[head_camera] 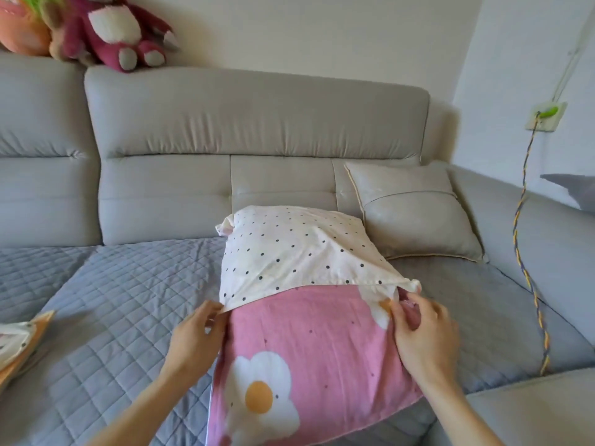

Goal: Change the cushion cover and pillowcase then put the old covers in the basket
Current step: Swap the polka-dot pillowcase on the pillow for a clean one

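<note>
A pink pillow (309, 342) printed with big white daisies lies on the quilted mat (112, 300) that covers the seat of the grey sofa (257, 123), its near end towards the person. A white polka-dot cover (289, 252) is drawn over the far half of it, and the open hem runs across the pillow roughly at its middle.

The left hand (196, 333) has a narrow grip, pinching the left corner of that hem between thumb and fingertips. The right hand (425, 336) pinches the right corner of the hem in the same way, fingers curled round a bunched bit of the white cloth, with the heel of the hand against the pillow's right edge. The hem is pulled fairly taut between the two hands.

Just behind the pillow and to the right, a grey cushion (415, 214) leans against the sofa's back. At the far left edge of the mat lies a folded cloth (19, 342) with an orange border. On top of the backrest sit a dark pink plush bear (119, 30) and, beside it, an orange plush toy (19, 27). On the right wall a braided cord (528, 252) hangs from a wall socket (545, 115) down over the sofa's arm.
</note>
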Available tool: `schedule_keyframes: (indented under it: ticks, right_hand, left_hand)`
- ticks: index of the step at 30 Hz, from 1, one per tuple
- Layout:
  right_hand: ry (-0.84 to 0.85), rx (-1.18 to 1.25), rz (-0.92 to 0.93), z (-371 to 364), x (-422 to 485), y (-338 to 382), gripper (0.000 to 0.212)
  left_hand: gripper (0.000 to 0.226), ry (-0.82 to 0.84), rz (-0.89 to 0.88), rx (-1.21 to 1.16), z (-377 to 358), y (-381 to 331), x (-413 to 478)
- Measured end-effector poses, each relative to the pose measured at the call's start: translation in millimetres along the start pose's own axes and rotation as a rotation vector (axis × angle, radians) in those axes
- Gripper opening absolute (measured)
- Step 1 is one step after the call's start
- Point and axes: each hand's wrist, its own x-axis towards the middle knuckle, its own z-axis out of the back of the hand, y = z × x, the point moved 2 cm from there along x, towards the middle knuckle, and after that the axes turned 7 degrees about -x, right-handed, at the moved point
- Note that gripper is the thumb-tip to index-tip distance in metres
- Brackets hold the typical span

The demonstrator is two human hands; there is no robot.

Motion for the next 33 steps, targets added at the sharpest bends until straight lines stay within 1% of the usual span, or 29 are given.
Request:
schedule_keyframes:
  ticks: [1,2,3,4,5,6,7,8,9,10,11,12,14,15,16,17,18,20,22,23,24,26,27,28,29,30,31,32,33]
  right_hand:
    - [-0.074,-0.048,0.091,2,-12,9,0.045]
    - [-0.109,-0.052,0.203,2,-27,19,0.051]
    - [-0.105,-0.038,0.340,2,-46,31,0.058]
    - [-0.082,-0.042,0.477,-1,-69,42,0.067]
    - [-0.070,-0.089,0.616,-7,-93,53,0.079]
    - [-0.076,-0.167,0.756,-14,-117,63,0.086]
    - [-0.110,-0.254,0.880,-25,-138,70,0.082]
    - [-0.165,-0.339,0.974,-38,-152,74,0.069]
    - [-0.206,-0.410,1.031,-52,-159,78,0.055]
    - [-0.241,-0.475,1.055,-60,-159,81,0.050]
    - [-0.259,-0.501,1.066,-64,-152,83,0.055]
    - [-0.237,-0.483,1.060,-63,-142,82,0.067]
    - [-0.162,-0.419,0.994,-46,-115,85,0.098]
    - [-0.161,-0.374,0.956,-33,-96,90,0.105]
    - [-0.173,-0.297,0.924,-20,-76,100,0.105]
    - [-0.197,-0.212,0.897,-7,-56,110,0.097]
    - [-0.232,-0.134,0.869,7,-38,123,0.087]
    - [-0.353,-0.013,0.802,33,-7,155,0.067]
    - [-0.448,0.025,0.774,57,19,191,0.054]
    - [-0.434,-0.024,0.777,69,29,211,0.051]
    - [-0.367,-0.107,0.784,82,39,231,0.052]
    - [-0.171,-0.265,0.820,106,61,268,0.056]
    - [-0.069,-0.277,0.825,119,71,287,0.057]
    - [0.027,-0.265,0.804,130,80,305,0.052]
    - [0.100,-0.237,0.781,139,85,320,0.040]
    - [0.135,-0.192,0.775,143,88,331,0.028]
    - [0.162,-0.098,0.770,145,88,336,0.022]
    - [0.200,0.044,0.743,143,85,335,0.025]
    - [0.250,0.221,0.692,139,77,329,0.034]
  left_hand:
    - [0.029,0.016,0.015,-0.021,0,2,-1]
    - [0.025,0.029,0.030,-0.046,1,1,-2]
    - [0.018,0.035,0.037,-0.086,1,0,-2]
    - [0.017,0.039,0.039,-0.126,2,-2,-2]
    - [0.022,0.051,0.032,-0.160,2,-4,-2]
    - [0.030,0.064,0.026,-0.184,2,-5,-1]
    - [0.036,0.079,0.031,-0.210,1,-7,-1]
    - [0.039,0.091,0.036,-0.246,1,-9,0]
    - [0.039,0.104,0.038,-0.294,1,-13,0]
    - [0.038,0.115,0.044,-0.345,1,-16,0]
    - [0.038,0.126,0.047,-0.393,1,-20,0]
    - [0.039,0.137,0.050,-0.429,1,-25,0]
    - [0.047,0.177,0.034,-0.522,4,-41,-2]
    - [0.055,0.210,0.027,-0.584,5,-54,-1]
    - [0.062,0.238,0.023,-0.646,8,-70,1]
    - [0.064,0.259,0.012,-0.698,11,-89,5]
    - [0.061,0.271,-0.013,-0.739,16,-110,9]
    - [0.056,0.285,-0.063,-0.784,33,-156,18]
    - [0.049,0.284,-0.120,-0.849,55,-198,28]
    - [0.041,0.284,-0.151,-0.885,66,-215,35]
    - [0.034,0.286,-0.184,-0.900,80,-235,42]
    - [0.025,0.304,-0.264,-0.888,113,-277,52]
    - [0.021,0.298,-0.285,-0.886,127,-296,59]
    - [0.019,0.262,-0.283,-0.892,140,-311,69]
    - [0.021,0.200,-0.265,-0.898,151,-323,78]
    - [0.025,0.132,-0.234,-0.884,161,-327,92]
    - [0.031,0.087,-0.194,-0.855,169,-329,101]
    - [0.036,0.053,-0.157,-0.791,174,-326,110]
    - [0.037,0.028,-0.128,-0.672,178,-322,116]
